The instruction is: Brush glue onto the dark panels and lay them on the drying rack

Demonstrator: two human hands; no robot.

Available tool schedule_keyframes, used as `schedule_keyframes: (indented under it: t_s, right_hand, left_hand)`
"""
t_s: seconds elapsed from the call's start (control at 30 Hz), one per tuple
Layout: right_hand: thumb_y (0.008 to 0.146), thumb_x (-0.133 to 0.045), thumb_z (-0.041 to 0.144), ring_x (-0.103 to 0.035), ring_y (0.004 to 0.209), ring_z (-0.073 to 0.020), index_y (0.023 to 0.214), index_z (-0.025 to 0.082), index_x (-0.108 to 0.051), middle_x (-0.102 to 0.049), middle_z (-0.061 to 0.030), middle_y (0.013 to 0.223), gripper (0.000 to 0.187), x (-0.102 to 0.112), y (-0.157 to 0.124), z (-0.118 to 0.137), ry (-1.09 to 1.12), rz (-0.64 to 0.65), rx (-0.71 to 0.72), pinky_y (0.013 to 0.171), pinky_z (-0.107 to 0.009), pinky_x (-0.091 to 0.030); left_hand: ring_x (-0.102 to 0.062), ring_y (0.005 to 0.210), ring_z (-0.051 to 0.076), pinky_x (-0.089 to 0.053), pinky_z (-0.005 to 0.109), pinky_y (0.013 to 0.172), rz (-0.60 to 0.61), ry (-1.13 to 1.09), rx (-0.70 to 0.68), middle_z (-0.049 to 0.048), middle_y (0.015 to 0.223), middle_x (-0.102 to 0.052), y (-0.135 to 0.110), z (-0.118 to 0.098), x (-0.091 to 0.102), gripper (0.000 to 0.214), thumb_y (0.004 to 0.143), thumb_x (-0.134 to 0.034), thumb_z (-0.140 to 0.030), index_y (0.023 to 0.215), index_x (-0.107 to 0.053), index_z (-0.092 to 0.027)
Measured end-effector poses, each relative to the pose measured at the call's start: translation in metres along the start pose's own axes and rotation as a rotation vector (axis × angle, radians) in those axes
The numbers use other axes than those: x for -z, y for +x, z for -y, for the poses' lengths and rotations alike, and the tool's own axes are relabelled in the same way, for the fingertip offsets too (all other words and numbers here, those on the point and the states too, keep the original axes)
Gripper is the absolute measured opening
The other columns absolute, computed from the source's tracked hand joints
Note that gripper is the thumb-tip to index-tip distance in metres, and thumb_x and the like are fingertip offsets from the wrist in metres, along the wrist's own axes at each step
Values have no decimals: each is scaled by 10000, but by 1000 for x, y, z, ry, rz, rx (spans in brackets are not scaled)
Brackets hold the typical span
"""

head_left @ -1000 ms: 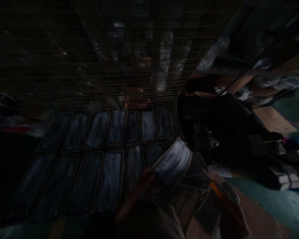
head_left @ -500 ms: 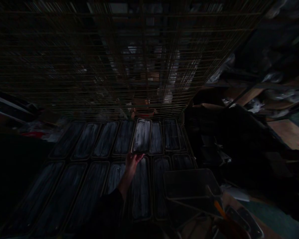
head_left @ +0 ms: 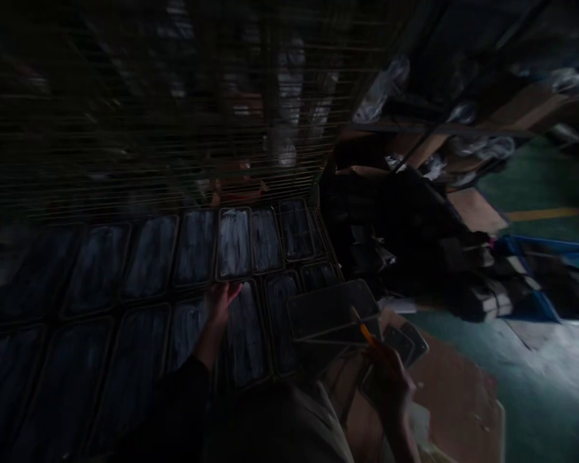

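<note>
Right hand (head_left: 390,376): fingers wrapped around orange-handled tool (head_left: 367,332), tip by dark plate (head_left: 325,314). Left hand (head_left: 219,301): at near edge of white-streaked panel (head_left: 235,244); whether fingers grip it, cannot tell. Panel lies in far row, between similar panels (head_left: 196,247); wire mesh (head_left: 174,183) rises behind.

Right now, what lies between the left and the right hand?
In the head view, two streaked panels and a dark panel lie between the left hand and right hand.

Panels (head_left: 149,254) lie (in two rows) before the wire mesh (head_left: 183,116).
</note>
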State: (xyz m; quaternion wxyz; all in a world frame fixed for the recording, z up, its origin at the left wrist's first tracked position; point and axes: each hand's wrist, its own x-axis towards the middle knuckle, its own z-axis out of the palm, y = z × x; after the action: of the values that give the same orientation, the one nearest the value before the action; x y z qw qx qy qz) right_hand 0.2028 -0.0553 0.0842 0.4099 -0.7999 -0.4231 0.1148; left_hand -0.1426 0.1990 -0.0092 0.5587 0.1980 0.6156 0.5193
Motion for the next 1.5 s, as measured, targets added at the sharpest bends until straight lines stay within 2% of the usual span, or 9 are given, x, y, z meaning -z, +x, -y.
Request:
schedule_keyframes:
  t_s: [0.13, 0.23, 0.3, 0.5, 0.63, 0.93, 1.13, 1.33, 1.5]
  right_hand:
    - [944, -519, 348, -705, 805, -185, 1052, 176, -685, -727, -82, 966, 262, 3, 9, -8, -155, 18, 46, 644, -247, -522]
    - [956, -500, 327, -691, 799, -173, 1075, 185, -673, -715, -76, 1009, 253, 8, 20, -12, -252, 6, 64, 605, -233, -474]
    - [965, -483, 314, -679, 804, -169, 1098, 192, -667, -705, -75, 1042, 258, 9, 28, -15, -302, 20, 68, 595, -234, -444]
    - [966, -463, 290, -639, 773, -160, 1119, 201, -650, -686, -58, 1042, 257, 0, 50, -29, -391, 23, 44, 574, -235, -379]
    - [960, -447, 248, -593, 676, -133, 1093, 199, -648, -676, -44, 977, 247, -10, 45, -35, -460, 82, -3, 524, -228, -316]
    - [989, -463, 298, -650, 824, -155, 1122, 218, -637, -683, -43, 1035, 233, 1, 33, -31, -272, 86, 33, 637, -231, -425]
    - [970, -473, 268, -615, 759, -144, 1111, 207, -655, -665, -45, 1005, 238, 3, 53, -40, -396, 68, -3, 569, -227, -350]
    - [949, -456, 214, -580, 678, -138, 1082, 209, -646, -664, -45, 995, 232, -11, 38, -33, -463, 171, -8, 521, -243, -301]
    - [968, -460, 282, -654, 791, -155, 1069, 219, -649, -689, -44, 991, 223, -8, 20, -20, -262, 198, 37, 598, -228, -419]
  left_hand:
    - [-710, 601, 162, -638, 325, 665, 22, 104, 194, -14, 626, -683, -42, 30, 8, 292, 710, -785, -328, 808, -551, -182]
    - [-701, 540, 177, -609, 308, 541, 267, 315, 433, -6, 617, -681, -92, 57, 1, 318, 700, -806, -320, 855, -572, -171]
    - [-684, 500, 170, -570, 275, 484, 385, 436, 468, -6, 610, -667, -118, 70, -12, 318, 717, -793, -341, 869, -578, -163]
    - [-543, 356, 126, -386, 223, 398, 412, 793, 208, -74, 541, -581, -120, 83, -56, 334, 784, -684, -451, 957, -554, -195]
    - [-572, 417, 166, -352, 245, 484, 439, 1055, 59, -72, 429, -501, -105, 89, -70, 312, 784, -658, -514, 768, -546, -223]
    - [-633, 737, 208, -418, 276, 667, 260, 1099, -289, 18, 753, -663, -119, 92, -74, 237, 769, -708, -404, 753, -541, -237]
    - [-616, 843, 232, -464, 318, 743, 280, 1106, -491, 63, 859, -645, -127, 81, -69, 208, 814, -651, -402, 754, -545, -233]
    - [-602, 524, 161, -446, 251, 513, 456, 833, -94, -27, 613, -597, -127, 80, -65, 281, 773, -646, -479, 750, -501, -240]
    - [-568, 431, 119, -445, 219, 408, 519, 594, 101, -55, 590, -587, -130, 77, -57, 360, 704, -699, -504, 784, -501, -215]
